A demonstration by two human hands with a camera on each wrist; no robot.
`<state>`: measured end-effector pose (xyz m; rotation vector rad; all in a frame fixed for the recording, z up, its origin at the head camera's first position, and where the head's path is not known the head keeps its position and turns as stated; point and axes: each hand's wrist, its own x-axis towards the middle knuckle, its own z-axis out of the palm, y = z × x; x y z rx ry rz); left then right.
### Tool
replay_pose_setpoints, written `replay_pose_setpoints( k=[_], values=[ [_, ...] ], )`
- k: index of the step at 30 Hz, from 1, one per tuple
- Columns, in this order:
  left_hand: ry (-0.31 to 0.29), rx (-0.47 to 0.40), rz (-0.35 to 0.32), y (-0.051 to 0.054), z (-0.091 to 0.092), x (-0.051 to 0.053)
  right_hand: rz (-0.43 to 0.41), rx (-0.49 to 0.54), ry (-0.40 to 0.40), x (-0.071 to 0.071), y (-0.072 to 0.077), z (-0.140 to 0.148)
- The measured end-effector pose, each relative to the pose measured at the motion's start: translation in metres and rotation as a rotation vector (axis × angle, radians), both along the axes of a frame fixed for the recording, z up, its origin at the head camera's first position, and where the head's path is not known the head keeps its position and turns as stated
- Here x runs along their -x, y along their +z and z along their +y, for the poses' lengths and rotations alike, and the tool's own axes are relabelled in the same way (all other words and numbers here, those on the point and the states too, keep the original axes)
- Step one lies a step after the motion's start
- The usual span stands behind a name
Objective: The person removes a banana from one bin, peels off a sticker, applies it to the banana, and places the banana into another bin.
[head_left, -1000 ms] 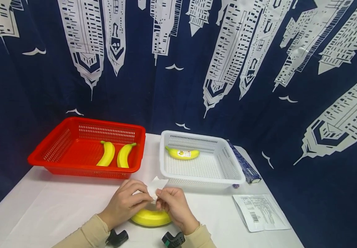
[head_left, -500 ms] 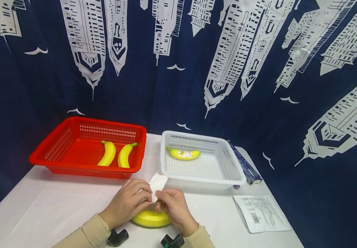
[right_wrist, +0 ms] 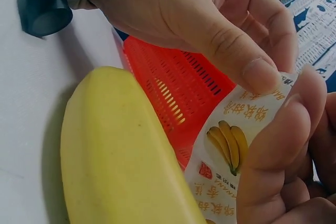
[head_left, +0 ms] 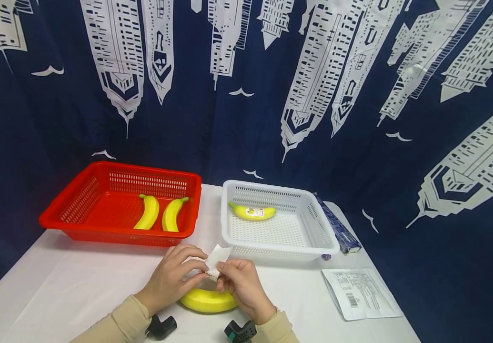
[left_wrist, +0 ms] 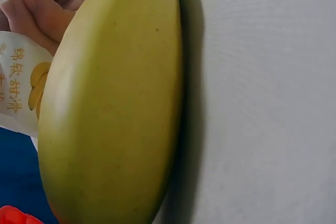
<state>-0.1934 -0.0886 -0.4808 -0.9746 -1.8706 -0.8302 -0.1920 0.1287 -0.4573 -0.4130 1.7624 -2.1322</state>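
Above a yellow banana (head_left: 208, 301) on the white table, both hands hold a white strip of banana stickers (head_left: 218, 257). My right hand (head_left: 241, 286) pinches the strip from the right, thumb on top. My left hand (head_left: 175, 274) is at its left side; in the right wrist view the left thumb (right_wrist: 260, 77) presses the upper edge of the sticker strip (right_wrist: 226, 145), which bears printed bananas and orange characters. No sticker shows on the visible side of the banana (left_wrist: 110, 103) in the left wrist view. There it hides most of the hands and part of the strip.
The red basket (head_left: 117, 237) at the back left holds two plain bananas. In the white basket (head_left: 280, 245) lies one banana bearing a sticker (head_left: 255, 212). A blue box (head_left: 340, 231) stands beside it, and a printed white packet (head_left: 359, 293) lies at the right.
The sticker strip has tipped a little rightward and dropped slightly at its top since half a second ago. The left fingers have shifted slightly up. The banana stays on the table.
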Motion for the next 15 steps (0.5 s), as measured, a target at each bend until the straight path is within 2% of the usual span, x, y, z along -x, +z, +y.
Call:
replay_pose_setpoints(
  k=[6, 9, 15],
  values=[
    [-0.011, -0.003, -0.009, -0.0012, -0.0003, 0.0004, 0.009, -0.010, 0.001, 0.0007, -0.0005, 0.0005],
    [-0.026, 0.005, -0.002, -0.0001, 0.0000, 0.0002, 0.023, 0.005, 0.032, 0.0018, -0.0015, 0.0010],
    [-0.102, 0.031, 0.040, 0.0022, 0.0005, -0.0008, 0.037, -0.024, 0.089, 0.0020, -0.0038, 0.0021]
  ],
)
